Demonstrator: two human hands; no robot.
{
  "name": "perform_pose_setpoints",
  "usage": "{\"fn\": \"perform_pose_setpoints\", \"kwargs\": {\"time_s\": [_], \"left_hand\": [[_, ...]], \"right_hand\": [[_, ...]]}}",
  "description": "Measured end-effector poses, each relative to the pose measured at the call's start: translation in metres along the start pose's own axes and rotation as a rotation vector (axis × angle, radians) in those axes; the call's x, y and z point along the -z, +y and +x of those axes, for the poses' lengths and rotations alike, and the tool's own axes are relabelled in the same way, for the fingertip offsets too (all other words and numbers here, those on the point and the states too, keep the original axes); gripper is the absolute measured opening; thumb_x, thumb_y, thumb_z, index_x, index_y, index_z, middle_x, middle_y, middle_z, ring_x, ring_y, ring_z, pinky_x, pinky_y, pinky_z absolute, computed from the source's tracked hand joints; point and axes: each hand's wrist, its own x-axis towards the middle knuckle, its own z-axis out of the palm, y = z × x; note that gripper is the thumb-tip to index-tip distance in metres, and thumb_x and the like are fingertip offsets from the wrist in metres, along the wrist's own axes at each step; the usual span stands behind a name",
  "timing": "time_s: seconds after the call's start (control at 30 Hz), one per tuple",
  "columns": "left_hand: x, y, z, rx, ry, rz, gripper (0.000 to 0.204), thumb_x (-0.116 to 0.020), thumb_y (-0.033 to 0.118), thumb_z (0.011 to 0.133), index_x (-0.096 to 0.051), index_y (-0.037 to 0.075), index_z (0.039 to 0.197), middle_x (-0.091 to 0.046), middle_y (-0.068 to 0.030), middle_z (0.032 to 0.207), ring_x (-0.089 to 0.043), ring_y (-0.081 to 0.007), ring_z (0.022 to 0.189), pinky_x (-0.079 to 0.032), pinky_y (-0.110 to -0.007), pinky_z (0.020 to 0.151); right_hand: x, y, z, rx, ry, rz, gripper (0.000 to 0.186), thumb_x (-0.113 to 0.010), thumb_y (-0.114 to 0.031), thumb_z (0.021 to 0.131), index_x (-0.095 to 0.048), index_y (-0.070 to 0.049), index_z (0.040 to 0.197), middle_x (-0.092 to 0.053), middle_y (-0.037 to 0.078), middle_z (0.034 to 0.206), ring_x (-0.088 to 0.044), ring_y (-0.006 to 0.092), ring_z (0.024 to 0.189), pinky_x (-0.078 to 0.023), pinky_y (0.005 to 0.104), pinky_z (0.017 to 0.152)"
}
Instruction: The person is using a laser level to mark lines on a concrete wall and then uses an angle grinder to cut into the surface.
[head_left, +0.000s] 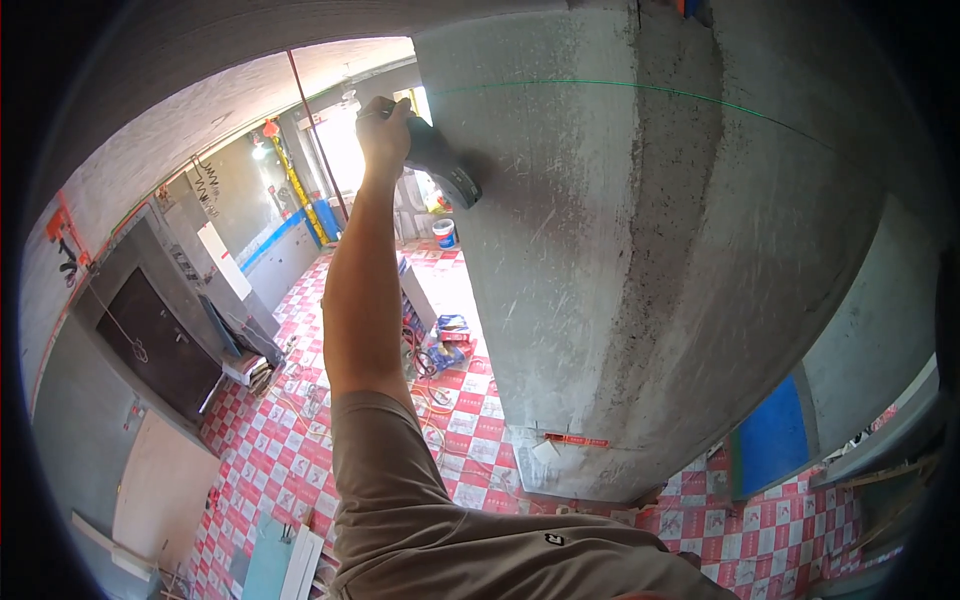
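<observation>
My left hand [383,125] is raised at arm's length by the left edge of a grey plastered wall [570,260]. Its fingers are closed around the upper end of a dark, wide-ended hand tool [445,165], whose exact kind I cannot make out. The tool's lower end lies over the wall's edge; whether it touches the surface is unclear. Above it, a thin green line [590,82] runs across the wall. Of my right hand nothing shows.
Red-and-white checkered sheeting [290,430] covers the floor. Cables, a cardboard box [417,298] and blue packages [445,352] lie below my arm. Farther back stands a white bucket [444,233]. A dark door [160,340] and leaning boards [163,490] are at left, a blue panel [772,438] at right.
</observation>
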Motion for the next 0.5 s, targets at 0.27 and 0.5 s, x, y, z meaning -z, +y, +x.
{"fn": "perform_pose_setpoints", "kwargs": {"time_s": [0.27,0.5], "left_hand": [[0.002,0.008,-0.004,0.054,-0.023,-0.013,0.022,-0.07,0.017,0.081,-0.067,-0.005,0.085,-0.067,-0.0161,0.075,-0.063,-0.0228,0.07,-0.049,-0.035,0.067],[0.002,0.004,-0.002,0.044,-0.003,0.026,0.021,-0.07,0.018,0.082,-0.067,-0.003,0.083,-0.067,-0.0164,0.074,-0.063,-0.0226,0.068,-0.048,-0.035,0.066]], "right_hand": [[0.051,-0.083,0.007,-0.938,0.048,0.906,0.016,-0.054,-0.012,0.085,-0.058,0.001,0.075,-0.059,0.012,0.067,-0.057,0.0223,0.052,-0.045,0.0384,0.044],[0.006,-0.027,0.012,-0.857,0.035,0.969,0.01,-0.056,-0.008,0.082,-0.058,0.0,0.078,-0.057,0.012,0.066,-0.055,0.0226,0.052,-0.042,0.0378,0.043]]}}
